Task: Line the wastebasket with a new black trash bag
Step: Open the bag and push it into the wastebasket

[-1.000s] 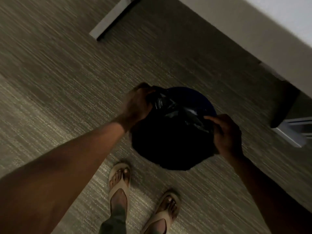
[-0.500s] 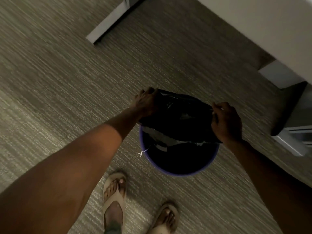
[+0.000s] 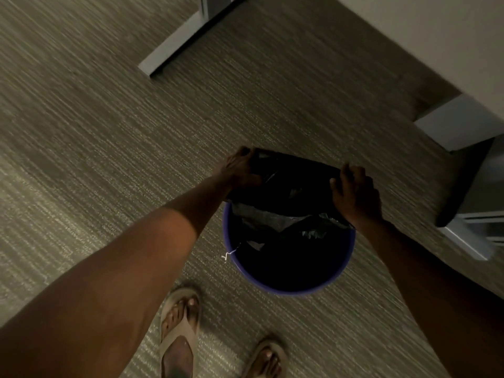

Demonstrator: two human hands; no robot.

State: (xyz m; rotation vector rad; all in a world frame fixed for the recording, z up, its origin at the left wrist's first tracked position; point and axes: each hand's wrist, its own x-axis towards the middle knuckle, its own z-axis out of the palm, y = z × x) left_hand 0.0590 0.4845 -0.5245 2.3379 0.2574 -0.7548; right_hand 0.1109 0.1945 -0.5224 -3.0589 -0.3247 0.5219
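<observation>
A round wastebasket with a purple-blue rim (image 3: 293,291) stands on the carpet in front of my feet. A black trash bag (image 3: 291,184) hangs into it, its mouth stretched flat over the far side of the rim. My left hand (image 3: 240,170) grips the bag's left edge and my right hand (image 3: 354,195) grips its right edge. The bag's lower part lies crumpled inside the basket, where it is too dark to see the bottom. A small white thread (image 3: 228,255) hangs at the rim's left side.
A pale desk or cabinet (image 3: 425,36) runs along the upper right, with its grey base (image 3: 461,121) and a metal foot (image 3: 469,236) close to the basket's right. Another grey furniture foot (image 3: 174,50) lies on the carpet ahead. My sandalled feet (image 3: 180,336) stand just below the basket.
The bag covered the whole basket a second ago. Both hands have since pulled its mouth toward the far rim, and the purple rim and dark inside now show on the near side.
</observation>
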